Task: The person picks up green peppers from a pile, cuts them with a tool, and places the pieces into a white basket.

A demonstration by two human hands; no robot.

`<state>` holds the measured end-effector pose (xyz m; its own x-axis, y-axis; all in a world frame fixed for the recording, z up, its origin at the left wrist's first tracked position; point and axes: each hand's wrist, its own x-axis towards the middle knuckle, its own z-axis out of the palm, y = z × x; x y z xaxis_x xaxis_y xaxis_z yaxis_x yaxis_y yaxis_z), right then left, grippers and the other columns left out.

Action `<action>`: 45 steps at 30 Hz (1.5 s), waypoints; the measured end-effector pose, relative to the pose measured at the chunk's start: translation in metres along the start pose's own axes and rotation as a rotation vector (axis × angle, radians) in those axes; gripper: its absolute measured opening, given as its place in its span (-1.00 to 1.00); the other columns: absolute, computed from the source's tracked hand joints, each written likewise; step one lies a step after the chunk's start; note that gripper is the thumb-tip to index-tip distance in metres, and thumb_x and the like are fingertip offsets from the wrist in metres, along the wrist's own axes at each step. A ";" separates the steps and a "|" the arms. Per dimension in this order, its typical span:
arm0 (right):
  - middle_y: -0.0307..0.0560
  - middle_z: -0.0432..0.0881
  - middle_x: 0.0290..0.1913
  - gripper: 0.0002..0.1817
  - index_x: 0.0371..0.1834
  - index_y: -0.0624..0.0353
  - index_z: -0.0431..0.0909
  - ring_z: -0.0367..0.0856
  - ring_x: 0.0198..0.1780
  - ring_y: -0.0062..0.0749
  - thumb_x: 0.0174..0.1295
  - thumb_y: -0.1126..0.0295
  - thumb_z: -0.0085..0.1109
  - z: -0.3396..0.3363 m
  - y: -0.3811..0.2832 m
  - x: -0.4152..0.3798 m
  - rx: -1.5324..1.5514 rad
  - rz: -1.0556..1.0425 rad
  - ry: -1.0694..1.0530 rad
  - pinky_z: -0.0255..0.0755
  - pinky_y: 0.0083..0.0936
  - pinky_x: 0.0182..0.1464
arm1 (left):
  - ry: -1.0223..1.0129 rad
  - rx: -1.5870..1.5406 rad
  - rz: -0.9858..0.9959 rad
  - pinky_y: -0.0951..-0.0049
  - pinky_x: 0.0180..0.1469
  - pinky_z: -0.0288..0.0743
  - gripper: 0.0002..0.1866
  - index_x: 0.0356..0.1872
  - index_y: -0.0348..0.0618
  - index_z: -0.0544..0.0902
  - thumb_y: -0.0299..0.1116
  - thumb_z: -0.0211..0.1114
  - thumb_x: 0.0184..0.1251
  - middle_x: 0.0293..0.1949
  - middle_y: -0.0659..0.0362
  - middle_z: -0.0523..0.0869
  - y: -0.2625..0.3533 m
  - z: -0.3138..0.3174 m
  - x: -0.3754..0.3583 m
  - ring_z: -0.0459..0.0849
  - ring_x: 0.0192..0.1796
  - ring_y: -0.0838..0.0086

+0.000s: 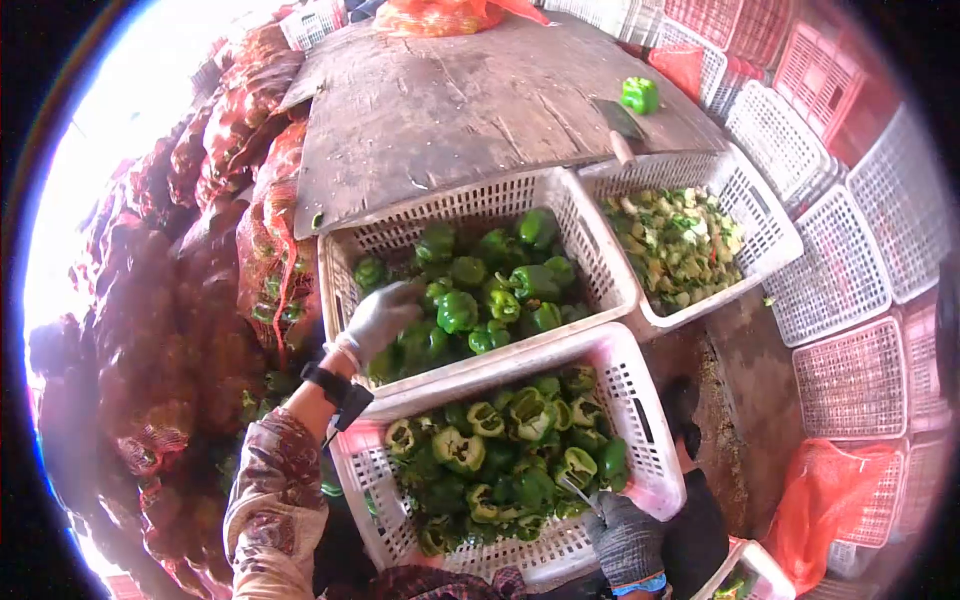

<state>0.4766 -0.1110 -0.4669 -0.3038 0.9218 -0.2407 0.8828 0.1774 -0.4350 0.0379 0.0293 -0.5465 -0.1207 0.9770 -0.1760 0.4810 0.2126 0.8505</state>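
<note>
My left hand (382, 318), in a pale glove, reaches into the upper crate (600, 262) among whole green peppers (457, 311); its fingers are partly hidden, and whether they grip one is unclear. In a dark grey glove, my right hand (624, 538) is closed on a small knife (577, 489) at the lower right of the near crate (655, 455). Cut green peppers (458, 450) with pale insides fill that crate. The knife's blade points up and left over them.
A crate of pepper scraps (680, 245) stands at the right. Behind lies a wooden board (450, 100) with a cleaver (618, 125) and one pepper (640, 95). Net sacks (170, 330) are piled at the left; stacked crates (830, 265) and a red net (825, 505) are at the right.
</note>
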 end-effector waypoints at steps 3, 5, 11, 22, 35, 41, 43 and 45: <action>0.04 0.69 -0.28 -0.68 -0.11 0.09 0.64 0.67 -0.26 -0.02 0.11 0.20 0.30 0.006 -0.009 0.007 -0.078 0.021 -0.050 0.54 -0.20 -0.18 | -0.069 0.595 0.106 0.19 0.13 0.49 -0.16 0.42 0.11 0.25 -0.13 0.38 0.04 0.24 -0.09 0.46 0.019 0.034 0.004 0.59 0.11 0.03; 0.03 0.69 -0.31 -0.69 -0.11 0.07 0.64 0.67 -0.29 -0.02 0.11 0.20 0.30 0.006 -0.015 0.010 -0.110 0.008 -0.074 0.54 -0.19 -0.21 | -0.153 0.647 0.047 0.14 0.17 0.47 -0.13 0.40 0.09 0.29 -0.01 0.43 0.01 0.36 -0.10 0.34 0.034 0.050 0.020 0.52 0.19 -0.07; 0.03 0.67 -0.41 -0.77 -0.17 0.07 0.63 0.66 -0.43 -0.02 0.15 0.25 0.29 0.014 -0.015 0.021 -0.038 0.015 0.120 0.55 -0.19 -0.36 | -0.133 0.174 -0.073 0.33 -0.19 0.60 -0.27 0.27 -0.08 0.43 0.03 0.41 0.09 0.06 0.10 0.65 0.026 0.048 0.046 0.66 -0.02 0.33; 0.02 0.55 0.20 -0.36 0.34 0.19 0.31 0.60 0.12 -0.23 0.18 0.41 0.32 0.063 -0.119 0.041 0.754 -0.346 -0.025 0.45 -0.38 0.16 | -0.074 -1.596 -0.436 0.25 0.32 0.35 -0.38 0.31 -0.11 0.40 0.16 -0.05 0.47 0.19 0.16 0.58 0.082 0.101 -0.211 0.54 0.22 0.32; 0.03 0.65 -0.23 -0.89 -0.17 0.19 0.57 0.66 -0.25 -0.09 0.29 0.46 0.13 0.062 -0.150 -0.050 0.292 -0.582 0.296 0.53 -0.26 -0.19 | 0.366 -1.235 -0.049 0.43 0.15 0.45 -0.54 0.16 -0.25 0.47 -0.10 -0.15 0.56 0.03 0.16 0.61 0.065 0.093 -0.296 0.59 0.02 0.48; 0.09 0.64 -0.32 -0.87 -0.20 0.17 0.58 0.63 -0.31 0.05 0.26 0.40 0.13 0.073 -0.148 -0.060 0.093 -0.638 0.198 0.51 -0.17 -0.28 | 0.457 -1.052 -0.017 0.49 0.05 0.41 -0.60 -0.03 -0.30 0.55 -0.17 -0.14 0.57 -0.12 0.20 0.62 0.074 0.093 -0.306 0.54 -0.09 0.54; 0.10 0.63 -0.32 -0.86 -0.18 0.18 0.58 0.62 -0.33 0.05 0.24 0.40 0.14 0.077 -0.146 -0.061 0.082 -0.646 0.200 0.49 -0.16 -0.30 | 0.420 -1.004 -0.035 0.50 -0.02 0.43 -0.60 -0.10 -0.29 0.56 -0.16 -0.14 0.55 -0.17 0.20 0.62 0.070 0.091 -0.310 0.54 -0.15 0.55; 0.10 0.63 -0.33 -0.85 -0.17 0.17 0.57 0.62 -0.33 0.06 0.23 0.41 0.15 0.076 -0.142 -0.063 0.022 -0.629 0.183 0.49 -0.16 -0.32 | 0.373 -0.990 -0.087 0.52 -0.01 0.42 -0.59 -0.10 -0.29 0.56 -0.17 -0.15 0.55 -0.18 0.19 0.62 0.067 0.091 -0.313 0.54 -0.15 0.55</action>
<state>0.3431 -0.2200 -0.4559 -0.6921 0.6885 0.2167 0.5482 0.6967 -0.4627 0.1867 -0.2602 -0.4798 -0.4603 0.8561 -0.2349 -0.4431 0.0077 0.8964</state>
